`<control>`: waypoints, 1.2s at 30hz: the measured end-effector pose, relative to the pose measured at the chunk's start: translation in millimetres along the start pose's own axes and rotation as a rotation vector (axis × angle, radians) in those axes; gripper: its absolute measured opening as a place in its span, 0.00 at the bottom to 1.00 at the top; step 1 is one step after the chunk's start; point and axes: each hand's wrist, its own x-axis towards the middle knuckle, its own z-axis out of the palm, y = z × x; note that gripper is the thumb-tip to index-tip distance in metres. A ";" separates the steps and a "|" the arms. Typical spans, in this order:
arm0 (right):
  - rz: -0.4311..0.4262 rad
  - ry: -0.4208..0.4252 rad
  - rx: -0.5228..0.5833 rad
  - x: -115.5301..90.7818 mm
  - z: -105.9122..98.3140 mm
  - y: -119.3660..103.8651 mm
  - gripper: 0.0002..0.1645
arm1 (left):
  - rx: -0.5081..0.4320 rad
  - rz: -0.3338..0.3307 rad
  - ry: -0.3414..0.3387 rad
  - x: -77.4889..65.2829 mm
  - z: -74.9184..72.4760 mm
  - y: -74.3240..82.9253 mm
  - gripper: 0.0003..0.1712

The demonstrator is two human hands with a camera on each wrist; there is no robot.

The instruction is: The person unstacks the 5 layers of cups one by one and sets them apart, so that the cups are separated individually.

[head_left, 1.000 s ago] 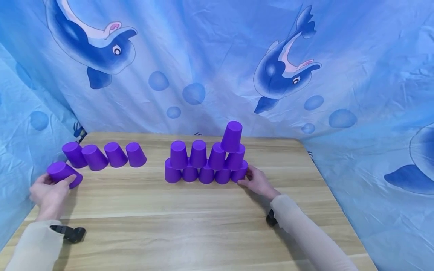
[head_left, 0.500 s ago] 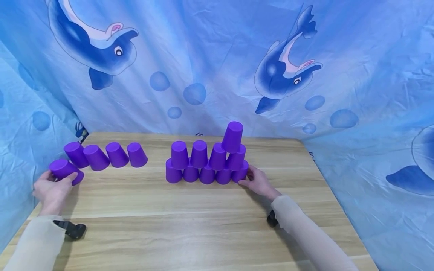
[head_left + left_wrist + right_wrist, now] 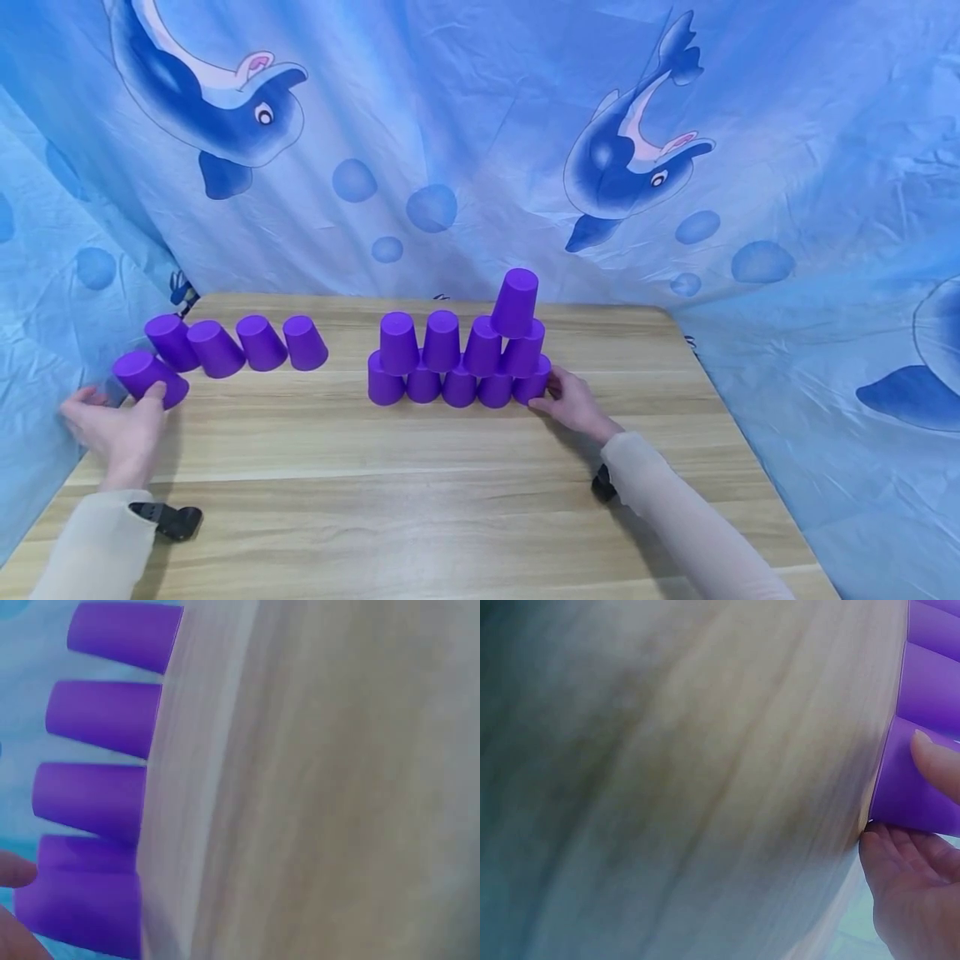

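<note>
In the head view my left hand (image 3: 120,429) is at the far left beside an upside-down purple cup (image 3: 146,377). Its thumb is at the cup's near side, while the other fingers stand spread away from it. The left wrist view shows this cup (image 3: 82,911) resting on the table, overlapping another behind it. My right hand (image 3: 576,407) holds the right end cup (image 3: 529,385) of the stack's bottom row, thumb in front and fingers at its outer side. Above that row sits a second row of cups (image 3: 442,340), topped at the right by a single cup (image 3: 515,302).
Several more upside-down purple cups (image 3: 258,343) stand in a line at the back left of the wooden table (image 3: 420,500). A blue cloth (image 3: 465,125) printed with dolphins hangs behind and at both sides.
My left hand's fingers have come off the cup at the far left and spread outward. My right hand and the stack have stayed in place.
</note>
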 end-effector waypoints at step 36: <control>0.019 0.006 -0.044 -1.5 0.1 -4.2 0.37 | -0.304 0.923 -0.572 -212.7 166.3 157.9 0.28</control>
